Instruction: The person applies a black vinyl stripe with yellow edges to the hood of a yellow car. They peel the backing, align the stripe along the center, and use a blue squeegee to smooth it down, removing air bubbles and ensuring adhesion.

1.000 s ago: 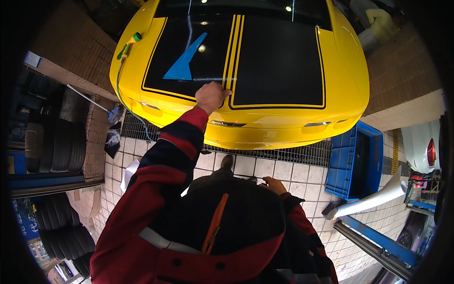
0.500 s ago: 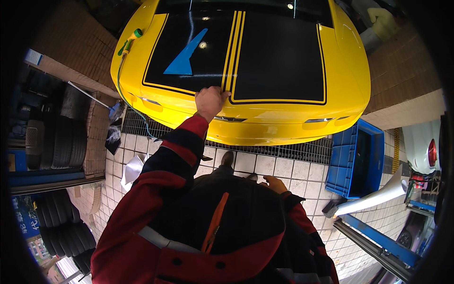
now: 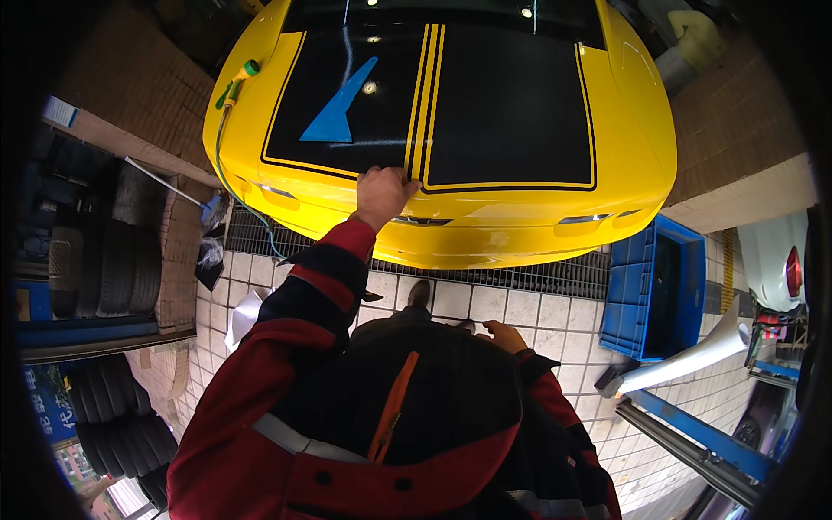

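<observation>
A yellow car front [image 3: 485,238] stands before me, its hood covered by black film panels [image 3: 507,113] with thin yellow stripes. My left hand [image 3: 381,196] is at the hood's front edge, at the lower end of the middle stripes. Its fingers are bent and pressed together there; whatever they pinch is hidden beneath them. Low in front of my body, my right hand [image 3: 505,337] has its thumb and fingers closed together. A thin dark line runs leftward from its fingertips, too fine to name. On the left black panel lies a blue angular squeegee [image 3: 336,111].
A hose with a green-and-yellow spray nozzle [image 3: 240,81] hangs over the car's left side. At right stand a blue crate [image 3: 626,299] and a white roll [image 3: 689,360]. Stacked tyres [image 3: 104,386] are at left. A floor grate [image 3: 529,280] runs below the bumper.
The view has shifted slightly, so the hood sits a little lower in the picture. My left hand stays at the stripe ends; my right hand is nearly unmoved.
</observation>
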Action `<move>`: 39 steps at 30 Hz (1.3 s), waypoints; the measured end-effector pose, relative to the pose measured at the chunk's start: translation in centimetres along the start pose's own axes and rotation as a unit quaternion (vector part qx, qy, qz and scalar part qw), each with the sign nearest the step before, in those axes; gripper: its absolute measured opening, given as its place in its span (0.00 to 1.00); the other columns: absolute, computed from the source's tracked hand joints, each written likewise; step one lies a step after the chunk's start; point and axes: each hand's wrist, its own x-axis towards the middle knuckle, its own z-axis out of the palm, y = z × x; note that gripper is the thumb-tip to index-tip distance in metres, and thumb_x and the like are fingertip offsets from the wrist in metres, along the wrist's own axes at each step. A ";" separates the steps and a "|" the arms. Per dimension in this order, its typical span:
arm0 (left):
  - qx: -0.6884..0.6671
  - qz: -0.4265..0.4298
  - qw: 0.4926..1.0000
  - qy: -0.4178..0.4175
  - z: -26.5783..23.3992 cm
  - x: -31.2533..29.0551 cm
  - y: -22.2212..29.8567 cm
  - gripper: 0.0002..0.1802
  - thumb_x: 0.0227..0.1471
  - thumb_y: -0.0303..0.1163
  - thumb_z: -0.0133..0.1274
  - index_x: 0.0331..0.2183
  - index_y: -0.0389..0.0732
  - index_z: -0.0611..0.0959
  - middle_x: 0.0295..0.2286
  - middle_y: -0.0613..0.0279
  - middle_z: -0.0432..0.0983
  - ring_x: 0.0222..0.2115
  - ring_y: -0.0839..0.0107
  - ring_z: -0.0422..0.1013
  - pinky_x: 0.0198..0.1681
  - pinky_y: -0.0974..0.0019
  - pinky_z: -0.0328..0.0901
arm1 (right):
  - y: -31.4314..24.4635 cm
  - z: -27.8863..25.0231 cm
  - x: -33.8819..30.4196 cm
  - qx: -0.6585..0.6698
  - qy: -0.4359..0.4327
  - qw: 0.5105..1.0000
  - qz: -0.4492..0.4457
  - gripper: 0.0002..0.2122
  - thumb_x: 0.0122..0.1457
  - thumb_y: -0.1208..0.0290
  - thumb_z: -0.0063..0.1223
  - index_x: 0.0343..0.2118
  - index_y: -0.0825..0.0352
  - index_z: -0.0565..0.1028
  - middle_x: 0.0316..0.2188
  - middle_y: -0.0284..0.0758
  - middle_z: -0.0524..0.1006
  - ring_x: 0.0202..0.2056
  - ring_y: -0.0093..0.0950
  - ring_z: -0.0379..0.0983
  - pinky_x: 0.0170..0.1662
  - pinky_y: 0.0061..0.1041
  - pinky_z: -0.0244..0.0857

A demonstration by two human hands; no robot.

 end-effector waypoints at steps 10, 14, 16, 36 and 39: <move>0.029 0.151 0.986 0.058 0.7 -2.5 -1.0 0.47 0.61 0.29 0.66 0.76 0.44 0.65 0.75 0.51 0.59 0.77 0.49 0.51 0.82 0.42 0.42 | 0.0 0.4 0.4 0.014 -0.005 1.000 0.002 0.31 0.68 0.48 0.64 0.62 0.71 0.81 0.57 0.50 0.85 0.58 0.48 0.83 0.63 0.43 0.75; 0.073 0.167 0.983 0.006 2.1 -3.4 -0.9 0.51 0.61 0.35 0.65 0.79 0.47 0.60 0.80 0.59 0.50 0.81 0.49 0.41 0.82 0.36 0.30 | 0.0 0.5 0.4 -0.004 0.002 1.000 -0.001 0.31 0.68 0.47 0.64 0.62 0.70 0.81 0.58 0.50 0.85 0.58 0.48 0.83 0.63 0.43 0.75; 0.065 0.181 0.981 0.016 2.6 -4.1 -1.2 0.51 0.61 0.35 0.65 0.79 0.47 0.61 0.80 0.58 0.51 0.81 0.47 0.42 0.82 0.34 0.30 | 0.0 0.6 0.2 0.008 -0.009 1.000 0.004 0.31 0.68 0.46 0.63 0.63 0.70 0.81 0.58 0.49 0.85 0.59 0.47 0.82 0.64 0.42 0.75; -0.018 0.267 0.964 0.014 1.8 -5.5 -3.8 0.44 0.59 0.26 0.64 0.74 0.44 0.69 0.78 0.47 0.51 0.80 0.39 0.44 0.80 0.26 0.36 | 0.2 -0.5 -1.4 0.038 0.031 0.998 0.031 0.27 0.69 0.46 0.60 0.60 0.65 0.83 0.55 0.50 0.86 0.58 0.49 0.82 0.62 0.44 0.75; -0.008 0.246 0.968 0.040 2.5 -5.4 -2.2 0.48 0.58 0.31 0.65 0.75 0.38 0.65 0.78 0.47 0.52 0.80 0.45 0.45 0.80 0.29 0.37 | 0.4 -0.5 -1.9 0.067 0.033 0.997 0.030 0.28 0.69 0.46 0.60 0.60 0.66 0.83 0.54 0.50 0.86 0.57 0.49 0.83 0.61 0.44 0.75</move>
